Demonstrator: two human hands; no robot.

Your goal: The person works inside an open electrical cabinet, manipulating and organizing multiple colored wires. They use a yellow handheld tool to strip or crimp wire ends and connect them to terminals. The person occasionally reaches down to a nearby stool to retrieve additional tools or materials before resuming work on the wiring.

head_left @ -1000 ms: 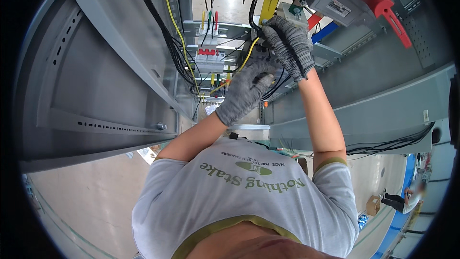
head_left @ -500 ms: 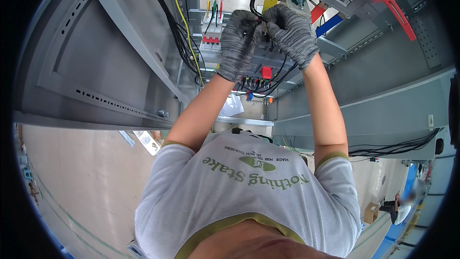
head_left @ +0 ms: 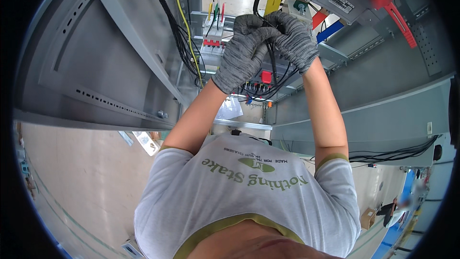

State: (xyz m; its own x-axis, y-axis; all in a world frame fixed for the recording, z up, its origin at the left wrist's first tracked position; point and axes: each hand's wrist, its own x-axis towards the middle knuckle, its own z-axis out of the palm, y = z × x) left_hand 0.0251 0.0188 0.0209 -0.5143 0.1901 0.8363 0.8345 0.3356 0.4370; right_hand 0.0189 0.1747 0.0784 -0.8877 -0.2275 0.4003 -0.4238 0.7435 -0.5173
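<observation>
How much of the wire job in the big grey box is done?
It looks partly done. A black bundle and a yellow wire already run neatly along the grey frame. Right now the left hand and right hand, in grey gloves, both grip the black wires between them. Loose black loops hang under the hands, so those probably need tidying.

Grey metal cabinet frame (head_left: 110, 62), black wire bundles (head_left: 184, 48), red-topped breakers (head_left: 213, 43)
</observation>
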